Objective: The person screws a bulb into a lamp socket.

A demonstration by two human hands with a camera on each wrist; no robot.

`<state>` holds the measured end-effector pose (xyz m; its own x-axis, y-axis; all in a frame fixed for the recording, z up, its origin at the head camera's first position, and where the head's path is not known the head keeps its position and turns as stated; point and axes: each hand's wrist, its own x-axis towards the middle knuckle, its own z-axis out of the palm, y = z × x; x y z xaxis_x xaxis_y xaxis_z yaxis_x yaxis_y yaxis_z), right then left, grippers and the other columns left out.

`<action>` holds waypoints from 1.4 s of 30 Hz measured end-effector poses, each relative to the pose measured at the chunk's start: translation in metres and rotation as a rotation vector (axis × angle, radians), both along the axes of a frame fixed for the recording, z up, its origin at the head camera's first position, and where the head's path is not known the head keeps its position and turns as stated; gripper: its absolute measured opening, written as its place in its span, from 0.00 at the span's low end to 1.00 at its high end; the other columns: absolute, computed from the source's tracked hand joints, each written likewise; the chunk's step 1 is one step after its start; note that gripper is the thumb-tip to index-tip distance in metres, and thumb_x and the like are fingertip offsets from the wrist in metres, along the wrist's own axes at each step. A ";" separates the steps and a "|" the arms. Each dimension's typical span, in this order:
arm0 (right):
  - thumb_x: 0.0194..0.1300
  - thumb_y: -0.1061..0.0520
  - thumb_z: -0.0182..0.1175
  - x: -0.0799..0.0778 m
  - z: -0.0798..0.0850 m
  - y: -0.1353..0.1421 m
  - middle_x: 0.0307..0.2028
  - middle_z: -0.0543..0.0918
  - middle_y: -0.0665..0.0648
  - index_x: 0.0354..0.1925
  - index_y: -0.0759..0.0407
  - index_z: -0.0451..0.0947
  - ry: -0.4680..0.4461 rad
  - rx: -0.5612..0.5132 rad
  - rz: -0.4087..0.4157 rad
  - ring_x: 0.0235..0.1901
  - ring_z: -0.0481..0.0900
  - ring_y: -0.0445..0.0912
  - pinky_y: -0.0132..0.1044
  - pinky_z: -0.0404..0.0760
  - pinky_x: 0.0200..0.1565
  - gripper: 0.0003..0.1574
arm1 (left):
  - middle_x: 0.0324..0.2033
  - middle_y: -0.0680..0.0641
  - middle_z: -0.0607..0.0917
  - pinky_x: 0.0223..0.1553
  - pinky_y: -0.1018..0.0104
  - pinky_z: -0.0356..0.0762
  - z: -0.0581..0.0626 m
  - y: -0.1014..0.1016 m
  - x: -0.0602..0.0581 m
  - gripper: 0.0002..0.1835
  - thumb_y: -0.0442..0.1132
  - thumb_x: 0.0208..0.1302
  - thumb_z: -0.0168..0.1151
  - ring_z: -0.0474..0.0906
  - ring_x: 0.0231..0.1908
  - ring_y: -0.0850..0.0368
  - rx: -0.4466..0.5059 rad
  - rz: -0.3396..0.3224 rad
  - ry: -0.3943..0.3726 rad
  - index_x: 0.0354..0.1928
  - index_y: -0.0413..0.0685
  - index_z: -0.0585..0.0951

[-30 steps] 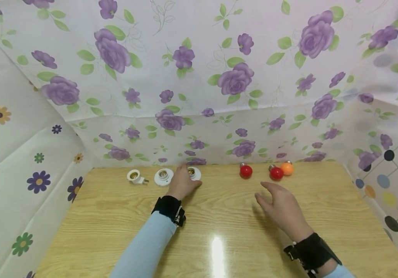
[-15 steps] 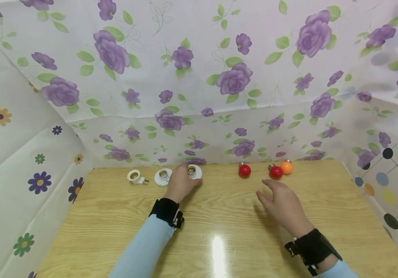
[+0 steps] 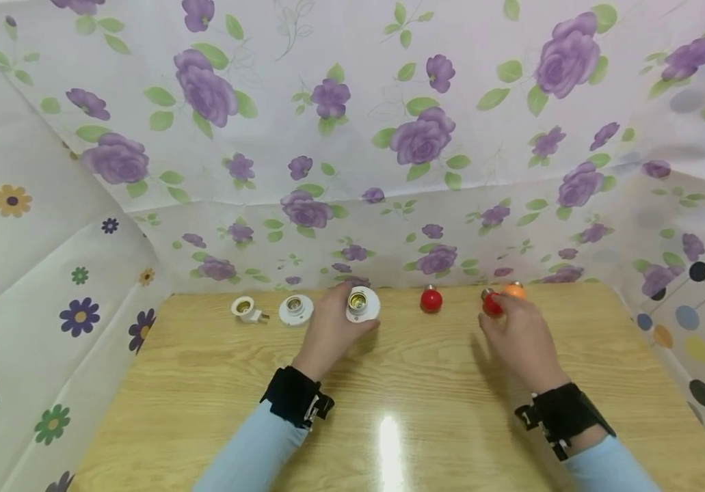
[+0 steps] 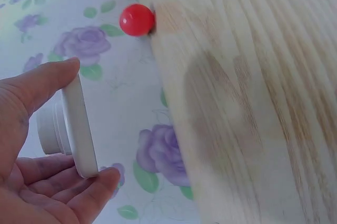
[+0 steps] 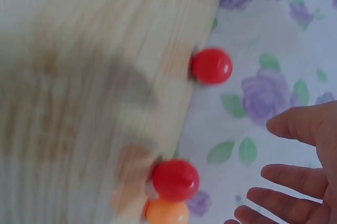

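In the head view my left hand (image 3: pixel 330 324) grips a round white lamp holder (image 3: pixel 373 301) by its rim. The left wrist view shows this holder (image 4: pixel 79 126) edge-on between thumb and fingers, off the tabletop. My right hand (image 3: pixel 524 335) reaches over a red bulb (image 3: pixel 492 305) at the back right and partly covers it in the head view. Its fingers (image 5: pixel 295 179) are spread with nothing between them in the right wrist view, apart from the bulbs. An orange bulb (image 3: pixel 515 291) lies against that red one. Another red bulb (image 3: pixel 431 301) lies between the hands.
Left of my left hand, a second round lamp holder (image 3: pixel 295 309) and a white plug-in socket (image 3: pixel 247 311) lie at the back edge. The wooden table (image 3: pixel 426 396) meets a flowered cloth (image 3: pixel 364 164) behind. Patterned sheets hang at both sides.
My left hand has lifted the lamp holder and brought it slightly right, tilted towards the camera. My right hand has moved forward and right, up to the red bulb beside the orange one.
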<state>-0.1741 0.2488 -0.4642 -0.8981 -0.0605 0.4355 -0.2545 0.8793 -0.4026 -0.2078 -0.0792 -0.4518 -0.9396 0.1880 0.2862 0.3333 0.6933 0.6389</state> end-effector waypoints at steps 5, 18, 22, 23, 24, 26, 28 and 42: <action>0.52 0.59 0.66 -0.018 0.003 0.019 0.51 0.72 0.74 0.54 0.71 0.71 -0.034 0.039 -0.001 0.50 0.70 0.66 0.58 0.70 0.50 0.32 | 0.49 0.54 0.76 0.46 0.67 0.71 0.002 0.002 0.011 0.41 0.55 0.40 0.75 0.72 0.46 0.61 -0.048 0.039 -0.038 0.59 0.50 0.71; 0.51 0.61 0.58 -0.052 -0.017 0.050 0.59 0.62 0.77 0.62 0.69 0.63 -0.293 0.053 -0.080 0.55 0.61 0.72 0.64 0.61 0.54 0.39 | 0.53 0.44 0.75 0.50 0.64 0.71 -0.004 0.007 0.023 0.48 0.59 0.42 0.73 0.72 0.50 0.54 -0.084 0.057 -0.088 0.63 0.40 0.68; 0.52 0.60 0.58 -0.055 -0.022 0.053 0.60 0.60 0.78 0.63 0.68 0.62 -0.329 0.077 -0.088 0.56 0.60 0.73 0.64 0.61 0.54 0.40 | 0.52 0.45 0.76 0.48 0.65 0.72 -0.007 0.006 0.024 0.47 0.59 0.42 0.72 0.73 0.49 0.55 -0.092 0.066 -0.090 0.62 0.40 0.69; 0.52 0.60 0.58 -0.056 -0.024 0.054 0.60 0.60 0.78 0.64 0.67 0.62 -0.334 0.085 -0.089 0.56 0.60 0.73 0.64 0.61 0.54 0.40 | 0.51 0.45 0.76 0.48 0.65 0.72 -0.007 0.006 0.025 0.47 0.59 0.42 0.73 0.73 0.49 0.55 -0.090 0.067 -0.092 0.62 0.40 0.69; 0.53 0.59 0.58 -0.057 -0.025 0.054 0.60 0.60 0.78 0.64 0.67 0.62 -0.338 0.090 -0.089 0.56 0.60 0.73 0.64 0.61 0.54 0.39 | 0.51 0.46 0.76 0.48 0.65 0.72 -0.008 0.005 0.025 0.46 0.59 0.42 0.73 0.73 0.48 0.56 -0.090 0.066 -0.094 0.61 0.40 0.69; 0.54 0.58 0.59 -0.058 -0.027 0.056 0.60 0.60 0.78 0.64 0.66 0.62 -0.344 0.096 -0.090 0.55 0.60 0.73 0.64 0.61 0.54 0.40 | 0.50 0.46 0.76 0.47 0.65 0.72 -0.010 0.005 0.025 0.46 0.58 0.42 0.73 0.73 0.48 0.56 -0.084 0.064 -0.097 0.61 0.40 0.69; 0.54 0.58 0.60 -0.060 -0.029 0.057 0.59 0.60 0.79 0.65 0.65 0.61 -0.354 0.105 -0.089 0.55 0.59 0.73 0.64 0.61 0.54 0.40 | 0.50 0.46 0.76 0.47 0.65 0.72 -0.011 0.004 0.025 0.46 0.58 0.42 0.73 0.73 0.48 0.57 -0.080 0.059 -0.099 0.61 0.41 0.69; 0.55 0.58 0.58 -0.058 -0.028 0.062 0.54 0.66 0.77 0.65 0.69 0.59 -0.400 0.083 -0.066 0.51 0.66 0.70 0.62 0.66 0.51 0.41 | 0.48 0.45 0.77 0.45 0.66 0.73 -0.011 0.004 0.026 0.46 0.58 0.42 0.73 0.74 0.46 0.57 -0.093 0.059 -0.112 0.61 0.40 0.70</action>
<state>-0.2320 0.3110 -0.4924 -0.9987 -0.0174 0.0478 -0.0345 0.9220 -0.3857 -0.1814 -0.0749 -0.4628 -0.9749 0.1522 0.1626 0.2202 0.7677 0.6018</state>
